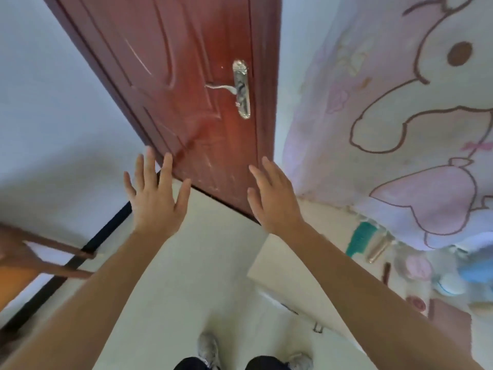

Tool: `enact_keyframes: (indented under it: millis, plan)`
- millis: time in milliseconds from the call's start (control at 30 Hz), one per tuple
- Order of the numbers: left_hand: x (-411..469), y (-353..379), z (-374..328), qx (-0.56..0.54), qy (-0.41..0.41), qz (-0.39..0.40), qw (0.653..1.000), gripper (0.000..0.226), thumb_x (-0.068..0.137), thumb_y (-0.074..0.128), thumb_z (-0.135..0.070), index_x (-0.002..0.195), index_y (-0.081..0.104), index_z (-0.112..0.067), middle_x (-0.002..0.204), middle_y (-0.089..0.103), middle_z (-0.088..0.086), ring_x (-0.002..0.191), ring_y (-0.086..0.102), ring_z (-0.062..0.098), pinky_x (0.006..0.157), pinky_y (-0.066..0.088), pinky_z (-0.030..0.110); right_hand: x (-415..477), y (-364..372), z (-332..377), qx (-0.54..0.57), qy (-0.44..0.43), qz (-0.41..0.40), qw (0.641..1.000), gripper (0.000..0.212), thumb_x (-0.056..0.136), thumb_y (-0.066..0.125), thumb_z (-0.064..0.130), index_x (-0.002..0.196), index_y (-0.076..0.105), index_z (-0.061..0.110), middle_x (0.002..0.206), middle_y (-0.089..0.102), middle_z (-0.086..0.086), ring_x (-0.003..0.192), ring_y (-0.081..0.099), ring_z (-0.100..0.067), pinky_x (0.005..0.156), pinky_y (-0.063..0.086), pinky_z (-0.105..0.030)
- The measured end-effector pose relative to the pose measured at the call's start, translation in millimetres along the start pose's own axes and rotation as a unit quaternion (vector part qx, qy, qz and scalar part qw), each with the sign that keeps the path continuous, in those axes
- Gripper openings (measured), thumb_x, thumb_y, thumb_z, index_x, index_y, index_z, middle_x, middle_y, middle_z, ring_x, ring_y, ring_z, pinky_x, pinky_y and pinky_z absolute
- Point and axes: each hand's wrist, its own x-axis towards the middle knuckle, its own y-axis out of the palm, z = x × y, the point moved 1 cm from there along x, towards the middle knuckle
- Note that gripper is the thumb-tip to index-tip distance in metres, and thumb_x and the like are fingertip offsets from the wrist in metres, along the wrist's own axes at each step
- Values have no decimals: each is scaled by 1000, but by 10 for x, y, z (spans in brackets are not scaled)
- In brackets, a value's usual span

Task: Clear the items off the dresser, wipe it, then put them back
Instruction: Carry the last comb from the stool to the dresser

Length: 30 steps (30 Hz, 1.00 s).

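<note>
My left hand (154,193) and my right hand (274,198) are stretched out in front of me, both empty with fingers spread, palms down. The cream dresser (290,265) stands at the lower right, to the right of my right arm. Several small items lie on its top: a teal comb (360,237), a gold tube (378,249), a thin dark stick (386,272), a pink round item (417,267), and a blurred blue and white thing (464,279). Neither hand touches the dresser or anything on it.
A dark red door (192,84) with a silver handle (237,88) stands straight ahead. A pink and white cartoon curtain (400,124) hangs over the dresser's back. A brown wooden chair (32,257) is at the left. My shoes (208,353) stand on the pale floor.
</note>
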Motion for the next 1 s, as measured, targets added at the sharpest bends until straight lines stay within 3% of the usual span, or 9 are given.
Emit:
enact_keyframes:
  millis: [333,500,667,1000]
  plan:
    - [-624,-1117,2904,80,-187,-60,977,65,98,22,-58,152,19,-22,162,4,11,149,1,30,116,4,60,931,1406,2607,25,-167,57,984,53,100,46,28,150,35,14,161,20,-13,149,16,-28,119,17,-39]
    - [-1163,-1611,4191,105,-278,-56,953,66,97,19,-58,154,16,-24,163,-1,6,149,-5,24,118,1,56,1166,2196,4008,41,-245,110,962,55,100,45,29,151,32,12,160,19,-17,149,17,-30,119,22,-44]
    - [-1476,-1761,5039,125,-335,-47,933,67,97,19,-59,154,18,-24,163,3,8,149,-3,25,118,1,56,1245,2879,4934,60,-305,143,940,56,100,42,33,153,28,19,162,16,-13,149,14,-25,118,19,-39]
    - [-1861,-1312,6421,169,-458,43,872,62,98,23,-58,151,17,-26,162,5,9,149,0,28,116,9,59,1682,4368,6089,61,-403,247,879,60,101,38,41,155,19,22,163,9,-11,150,13,-25,119,20,-39]
